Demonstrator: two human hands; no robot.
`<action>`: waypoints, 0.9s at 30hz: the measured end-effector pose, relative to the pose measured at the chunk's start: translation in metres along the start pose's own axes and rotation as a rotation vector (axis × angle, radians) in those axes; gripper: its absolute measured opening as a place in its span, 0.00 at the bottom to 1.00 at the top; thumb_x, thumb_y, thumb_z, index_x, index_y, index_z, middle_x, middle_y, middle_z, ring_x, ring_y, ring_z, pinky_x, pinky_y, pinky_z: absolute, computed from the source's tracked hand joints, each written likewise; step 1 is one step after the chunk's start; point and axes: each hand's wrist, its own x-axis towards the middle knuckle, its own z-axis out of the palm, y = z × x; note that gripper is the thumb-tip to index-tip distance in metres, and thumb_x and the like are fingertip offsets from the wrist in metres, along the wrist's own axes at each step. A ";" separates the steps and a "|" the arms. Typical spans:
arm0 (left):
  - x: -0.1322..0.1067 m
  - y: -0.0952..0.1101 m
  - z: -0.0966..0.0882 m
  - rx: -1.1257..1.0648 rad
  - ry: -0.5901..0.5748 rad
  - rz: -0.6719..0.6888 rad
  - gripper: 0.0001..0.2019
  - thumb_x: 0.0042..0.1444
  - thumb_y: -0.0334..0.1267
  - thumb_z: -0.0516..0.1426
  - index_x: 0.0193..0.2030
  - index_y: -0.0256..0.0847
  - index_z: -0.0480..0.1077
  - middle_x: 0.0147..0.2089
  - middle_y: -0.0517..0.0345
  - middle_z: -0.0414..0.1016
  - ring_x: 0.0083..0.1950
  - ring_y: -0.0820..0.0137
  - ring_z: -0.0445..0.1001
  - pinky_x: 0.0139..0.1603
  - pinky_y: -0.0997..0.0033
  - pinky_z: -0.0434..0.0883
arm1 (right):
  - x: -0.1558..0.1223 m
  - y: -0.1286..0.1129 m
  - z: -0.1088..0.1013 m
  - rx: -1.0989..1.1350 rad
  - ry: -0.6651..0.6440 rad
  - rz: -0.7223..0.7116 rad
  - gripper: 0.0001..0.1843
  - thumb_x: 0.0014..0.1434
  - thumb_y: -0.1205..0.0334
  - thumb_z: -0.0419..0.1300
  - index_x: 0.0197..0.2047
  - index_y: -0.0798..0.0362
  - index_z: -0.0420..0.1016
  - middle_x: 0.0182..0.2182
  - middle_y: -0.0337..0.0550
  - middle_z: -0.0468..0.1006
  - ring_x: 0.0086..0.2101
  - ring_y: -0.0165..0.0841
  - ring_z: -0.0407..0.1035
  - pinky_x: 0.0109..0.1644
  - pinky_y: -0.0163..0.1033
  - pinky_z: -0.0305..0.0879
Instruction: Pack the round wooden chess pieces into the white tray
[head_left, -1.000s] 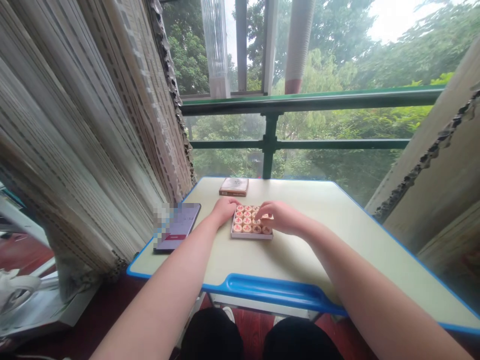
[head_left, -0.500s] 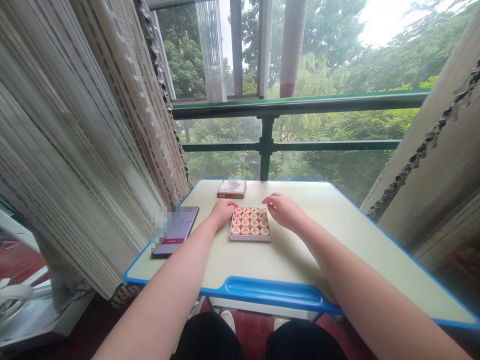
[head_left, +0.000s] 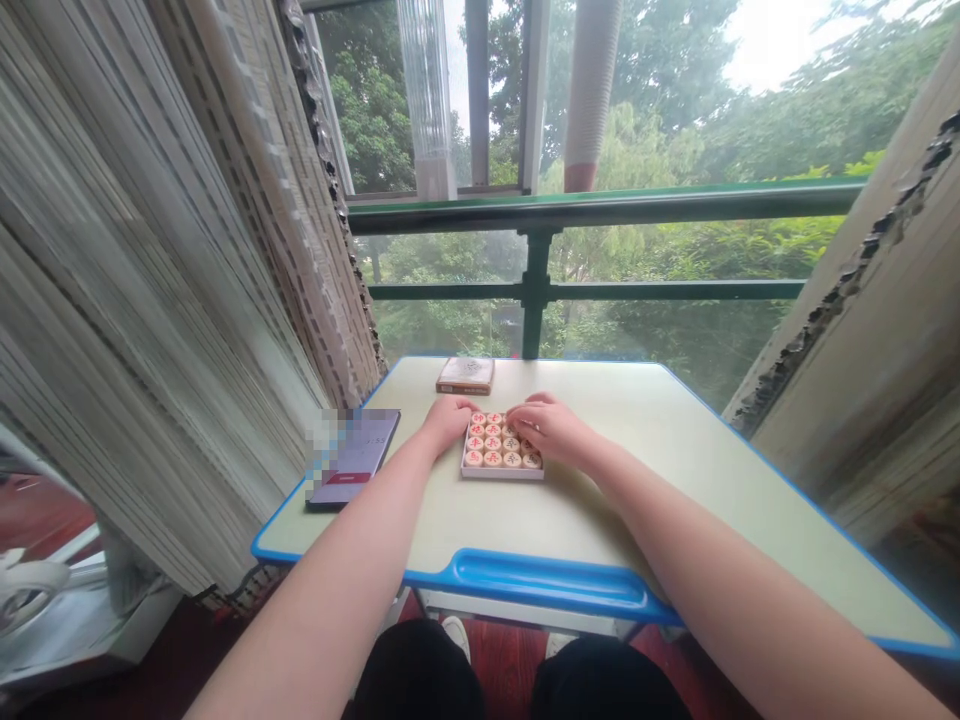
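A shallow white box point(head_left: 502, 475) stands on the table in front of me, filled with rows of round wooden Chinese chess pieces point(head_left: 493, 444). Red characters mark those on the left, dark ones those on the right. At the box's far left corner, my left hand point(head_left: 448, 420) has its fingers closed against the side. My right hand point(head_left: 551, 428) reaches over the far right part of the box. Its thumb and fingers are bent together on a chess piece there, and they hide several pieces beneath.
Behind the box lies a flat patterned case point(head_left: 466, 375). To the left, a tablet point(head_left: 356, 460) with a lit screen rests near the table's edge. The pale tabletop point(head_left: 675, 480) has a blue rim and a blue tray groove point(head_left: 551, 585) at the front. Curtains point(head_left: 187, 300) hang on both sides.
My right hand has moved left from beside the box onto its far right pieces, and its fingers have come down on them. My left hand stays at the box's left side.
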 end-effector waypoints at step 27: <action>0.001 0.000 0.000 0.013 0.004 0.020 0.12 0.42 0.29 0.51 0.29 0.37 0.76 0.33 0.55 0.78 0.36 0.68 0.72 0.37 0.72 0.67 | -0.001 -0.005 -0.004 -0.027 0.027 0.002 0.10 0.55 0.60 0.55 0.39 0.51 0.75 0.40 0.45 0.76 0.43 0.39 0.63 0.48 0.43 0.60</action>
